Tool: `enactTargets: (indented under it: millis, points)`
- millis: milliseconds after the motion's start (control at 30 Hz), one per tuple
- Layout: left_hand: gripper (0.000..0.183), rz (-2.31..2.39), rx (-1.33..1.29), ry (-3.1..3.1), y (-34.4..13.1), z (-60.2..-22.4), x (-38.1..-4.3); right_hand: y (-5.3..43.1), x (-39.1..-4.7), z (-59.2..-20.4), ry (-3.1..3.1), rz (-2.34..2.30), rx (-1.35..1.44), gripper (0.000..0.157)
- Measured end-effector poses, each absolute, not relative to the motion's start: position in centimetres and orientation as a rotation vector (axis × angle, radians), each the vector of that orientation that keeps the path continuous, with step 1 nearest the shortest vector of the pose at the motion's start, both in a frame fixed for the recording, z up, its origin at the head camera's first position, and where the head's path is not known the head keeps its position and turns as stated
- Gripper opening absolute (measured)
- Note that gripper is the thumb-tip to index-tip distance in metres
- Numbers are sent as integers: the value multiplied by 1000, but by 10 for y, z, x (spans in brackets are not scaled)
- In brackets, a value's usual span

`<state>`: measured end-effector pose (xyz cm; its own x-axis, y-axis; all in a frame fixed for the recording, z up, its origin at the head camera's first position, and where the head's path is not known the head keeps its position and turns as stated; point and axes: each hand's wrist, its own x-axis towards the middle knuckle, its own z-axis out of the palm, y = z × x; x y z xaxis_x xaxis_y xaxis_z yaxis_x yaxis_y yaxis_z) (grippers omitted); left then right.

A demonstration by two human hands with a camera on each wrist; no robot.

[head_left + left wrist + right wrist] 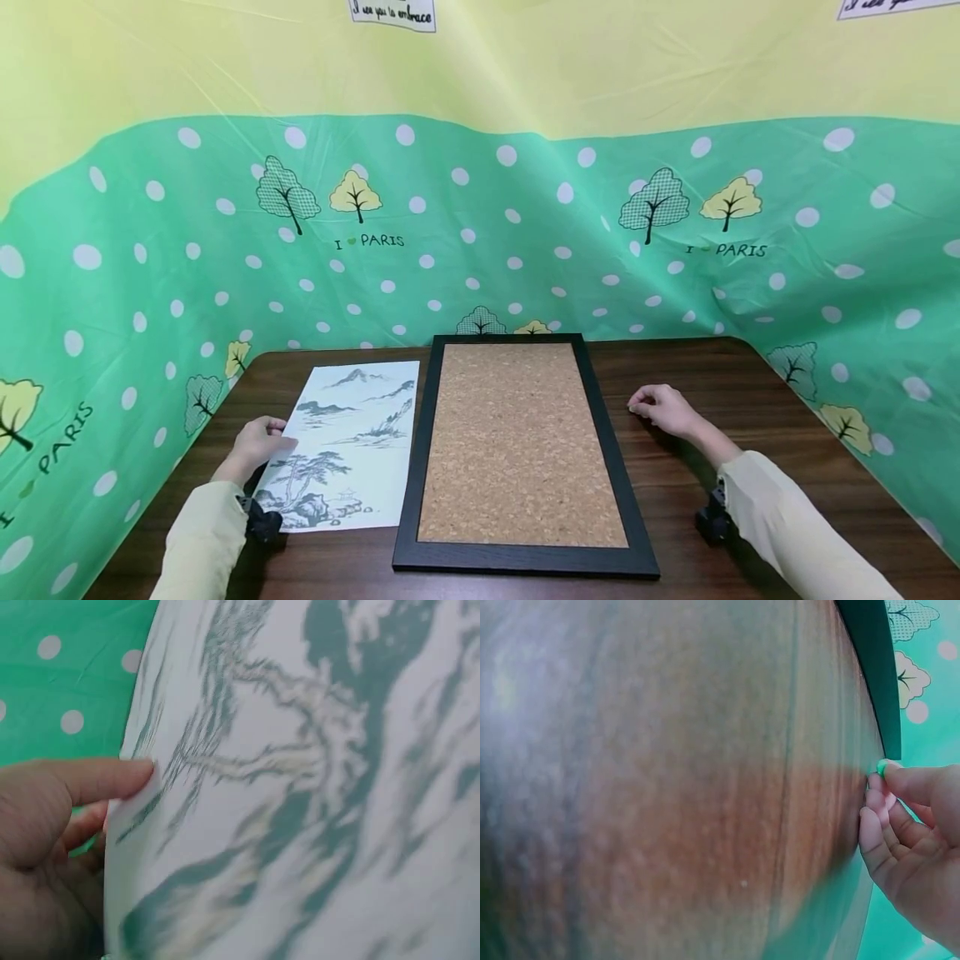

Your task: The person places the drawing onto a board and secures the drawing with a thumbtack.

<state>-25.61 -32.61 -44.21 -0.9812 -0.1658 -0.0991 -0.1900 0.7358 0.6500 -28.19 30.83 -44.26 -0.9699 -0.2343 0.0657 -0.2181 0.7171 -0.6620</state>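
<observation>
My left hand (258,446) pinches the left edge of a white paper sheet (375,483) printed with an ink landscape of mountains, pines and rocks. In the left wrist view the thumb lies over the printed side of the sheet (225,862) and the other fingers are behind it. Right of the paper lies a cork board (517,450) in a black frame. Beyond the board's right side, my right hand (663,408) is above the table. Its thumb and fingertips pinch a small green thing (883,766), mostly hidden by the fingers.
Everything lies on a dark brown wooden table (697,367). A green and yellow curtain (510,208) with dots and trees hangs behind and around it. Each wrist wears a black camera, one at the left sleeve (198,533), one at the right sleeve (787,517).
</observation>
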Motion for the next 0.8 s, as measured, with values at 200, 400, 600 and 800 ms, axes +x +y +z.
enactTargets:
  millis: [200,400,600,800]
  points:
    - [28,1159,-199,2826,-331,-441,-256,309,-280,-442,2910,-1106,-404,11]
    - [24,1207,-128,2795,-331,-433,-254,310,-277,-440,2971,-1040,-423,9]
    - [27,1285,-88,2778,-333,-422,-253,312,-278,-438,2935,-1091,-429,8]
    - [31,1354,-50,2775,-339,-409,-250,315,-279,-438,2901,-1134,-427,7]
